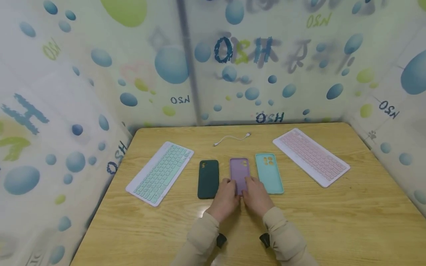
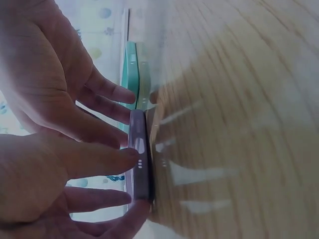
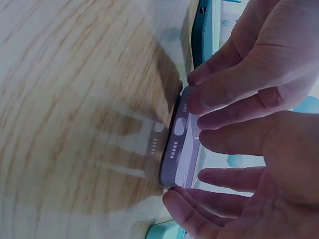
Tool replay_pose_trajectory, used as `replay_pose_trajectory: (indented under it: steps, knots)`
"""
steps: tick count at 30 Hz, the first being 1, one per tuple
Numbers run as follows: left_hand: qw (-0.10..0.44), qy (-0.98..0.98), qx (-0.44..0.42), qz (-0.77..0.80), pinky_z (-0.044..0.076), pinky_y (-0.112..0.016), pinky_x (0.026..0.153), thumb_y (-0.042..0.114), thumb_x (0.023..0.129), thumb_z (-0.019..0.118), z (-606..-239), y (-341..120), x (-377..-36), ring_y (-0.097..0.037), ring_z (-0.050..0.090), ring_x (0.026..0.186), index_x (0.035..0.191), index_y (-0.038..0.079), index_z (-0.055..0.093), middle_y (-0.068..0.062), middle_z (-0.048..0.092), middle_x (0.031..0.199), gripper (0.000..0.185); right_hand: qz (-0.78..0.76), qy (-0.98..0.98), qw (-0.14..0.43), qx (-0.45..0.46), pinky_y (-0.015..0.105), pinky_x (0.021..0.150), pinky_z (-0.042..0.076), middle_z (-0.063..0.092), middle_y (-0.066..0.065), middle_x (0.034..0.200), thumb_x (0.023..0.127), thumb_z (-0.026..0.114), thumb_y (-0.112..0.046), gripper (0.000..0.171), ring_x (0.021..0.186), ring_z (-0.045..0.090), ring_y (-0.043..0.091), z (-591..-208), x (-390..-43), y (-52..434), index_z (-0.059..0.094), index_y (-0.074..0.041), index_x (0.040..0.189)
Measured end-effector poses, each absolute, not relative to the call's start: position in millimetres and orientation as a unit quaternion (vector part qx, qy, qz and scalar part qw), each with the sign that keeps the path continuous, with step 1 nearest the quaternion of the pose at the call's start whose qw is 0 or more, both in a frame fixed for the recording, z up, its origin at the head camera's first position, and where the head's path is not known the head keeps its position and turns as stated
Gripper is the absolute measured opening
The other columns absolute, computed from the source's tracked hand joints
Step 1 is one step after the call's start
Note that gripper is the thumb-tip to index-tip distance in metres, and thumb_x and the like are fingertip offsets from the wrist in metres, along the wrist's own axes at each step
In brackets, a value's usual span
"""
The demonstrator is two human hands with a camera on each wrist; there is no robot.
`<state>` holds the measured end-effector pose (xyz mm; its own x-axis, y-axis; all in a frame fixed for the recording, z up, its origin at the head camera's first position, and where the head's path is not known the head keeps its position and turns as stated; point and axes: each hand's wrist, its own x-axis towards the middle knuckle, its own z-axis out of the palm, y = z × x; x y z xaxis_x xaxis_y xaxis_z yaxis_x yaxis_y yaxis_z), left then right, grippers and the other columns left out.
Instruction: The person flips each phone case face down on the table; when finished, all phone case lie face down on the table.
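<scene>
A purple phone case [image 1: 240, 170] lies in the middle of the table, its hollow inside facing up. At its left edge my left hand [image 1: 227, 194] grips the near part, thumb near the bottom end and fingers along the side. My right hand [image 1: 257, 194] holds the opposite side in the same way. In the left wrist view, the bottom end of the purple case [image 2: 139, 159] shows port and speaker holes, close over the tabletop. A dark green phone case [image 1: 208, 179] lies left of my hands, a turquoise phone case [image 1: 270, 175] to the right.
A white keyboard with mint keys [image 1: 161, 173] lies slanted at the left, one with pink keys [image 1: 311, 157] at the right. A short white cable [image 1: 232, 137] lies near the back of the wooden table [image 1: 349, 221]. Patterned walls [image 1: 233, 103] enclose the table's back and sides.
</scene>
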<state>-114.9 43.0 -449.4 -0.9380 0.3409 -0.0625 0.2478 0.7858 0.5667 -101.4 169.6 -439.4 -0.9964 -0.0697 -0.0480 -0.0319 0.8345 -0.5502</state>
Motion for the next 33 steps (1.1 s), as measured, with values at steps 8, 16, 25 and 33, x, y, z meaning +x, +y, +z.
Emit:
replay_pose_trajectory:
  steps: [8,16,25,33]
  knots:
    - [0.037,0.945,0.179,0.271,0.051,-0.043,0.094,0.003,0.085,0.071,-448,37,-116,-0.034,0.059,0.108,0.106,-0.007,0.066,-0.023,0.060,0.116,0.024,-0.279,0.959,0.019,-0.043,0.055,0.095,0.050,0.060,0.036,0.119,0.090,0.063,-0.003,0.043,0.109,0.060,0.047,-439,-102,171,0.052,0.016,0.127]
    - [0.016,0.940,0.180,0.289,0.050,-0.046,0.096,0.001,0.083,0.071,-440,31,-114,-0.036,0.058,0.113,0.120,-0.005,0.061,-0.022,0.058,0.123,0.039,-0.289,0.956,0.029,-0.034,0.051,0.089,0.053,0.065,0.029,0.109,0.095,0.056,-0.009,0.036,0.102,0.064,0.041,-440,-105,170,0.054,0.015,0.123]
    - [0.012,0.931,0.181,0.317,0.053,-0.042,0.092,0.001,0.085,0.070,-433,28,-110,-0.030,0.060,0.110,0.131,-0.004,0.055,-0.019,0.054,0.127,0.049,-0.329,0.944,0.020,-0.025,0.051,0.082,0.054,0.067,0.028,0.101,0.102,0.046,-0.018,0.040,0.096,0.066,0.040,-441,-106,168,0.056,0.016,0.120]
    - [0.051,0.912,0.164,0.372,0.054,-0.037,0.089,0.001,0.088,0.069,-426,27,-112,-0.027,0.059,0.108,0.139,-0.003,0.051,-0.019,0.053,0.130,0.054,-0.391,0.919,0.058,0.002,0.054,0.098,0.049,0.059,0.035,0.126,0.106,0.038,-0.034,0.058,0.118,0.059,0.044,-444,-107,166,0.047,0.016,0.134]
